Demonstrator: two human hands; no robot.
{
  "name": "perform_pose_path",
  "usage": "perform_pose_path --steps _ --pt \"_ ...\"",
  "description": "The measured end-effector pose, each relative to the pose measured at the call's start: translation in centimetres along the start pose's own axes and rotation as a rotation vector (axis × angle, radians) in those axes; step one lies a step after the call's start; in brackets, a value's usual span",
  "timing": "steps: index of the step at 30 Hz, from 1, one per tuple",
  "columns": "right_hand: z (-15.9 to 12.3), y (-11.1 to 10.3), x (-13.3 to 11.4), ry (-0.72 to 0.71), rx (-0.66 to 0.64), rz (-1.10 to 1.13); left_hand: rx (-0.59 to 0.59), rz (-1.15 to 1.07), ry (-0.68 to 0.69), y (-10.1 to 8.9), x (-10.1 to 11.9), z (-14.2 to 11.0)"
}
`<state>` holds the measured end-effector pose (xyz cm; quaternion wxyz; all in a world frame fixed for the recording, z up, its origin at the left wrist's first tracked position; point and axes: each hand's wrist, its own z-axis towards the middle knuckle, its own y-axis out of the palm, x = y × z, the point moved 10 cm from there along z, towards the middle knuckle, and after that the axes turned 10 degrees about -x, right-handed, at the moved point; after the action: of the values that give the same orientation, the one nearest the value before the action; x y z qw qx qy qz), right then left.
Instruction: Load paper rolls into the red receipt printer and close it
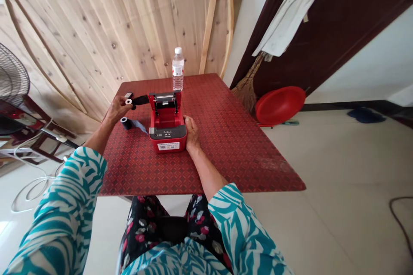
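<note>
A red and dark grey label printer [167,144] stands on the table with its lid [165,102] raised. My right hand [192,134] grips the printer's right side, the thumb near the top edge and the other fingers mostly hidden. Left of the printer, my left hand [118,108] pinches a small black ribbon roll [129,102] with a white core. A black strip [141,99] runs from that roll towards the raised lid. Below it, a second black ribbon roll [125,123] rests on the table, its greyish loose end [139,126] reaching towards the printer.
A clear water bottle [177,71] stands upright behind the printer on the red patterned table [226,146]. Near my left hand lies a small white and dark object [128,95]. A fan [13,75] is at the left; a red basin [280,104] and a broom [248,88] are beyond the table's right.
</note>
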<state>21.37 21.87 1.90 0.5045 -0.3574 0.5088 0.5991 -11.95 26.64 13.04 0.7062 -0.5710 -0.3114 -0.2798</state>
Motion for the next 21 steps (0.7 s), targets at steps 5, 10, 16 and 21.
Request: perform_pose_path --steps 5,10,16,21 --pt "0.1 0.0 0.3 0.012 -0.005 -0.005 0.122 -0.575 0.257 -5.4 3.6 -3.2" --pt "0.2 0.1 0.3 -0.008 -0.015 -0.013 -0.106 -0.854 0.448 -7.2 8.7 -8.5" --pt "0.6 0.0 1.0 -0.005 0.005 -0.003 -0.609 -0.546 0.332 1.7 13.5 -11.6" --pt "0.7 0.2 0.7 -0.009 -0.006 0.014 -0.708 -0.120 0.321 10.1 14.5 -9.2"
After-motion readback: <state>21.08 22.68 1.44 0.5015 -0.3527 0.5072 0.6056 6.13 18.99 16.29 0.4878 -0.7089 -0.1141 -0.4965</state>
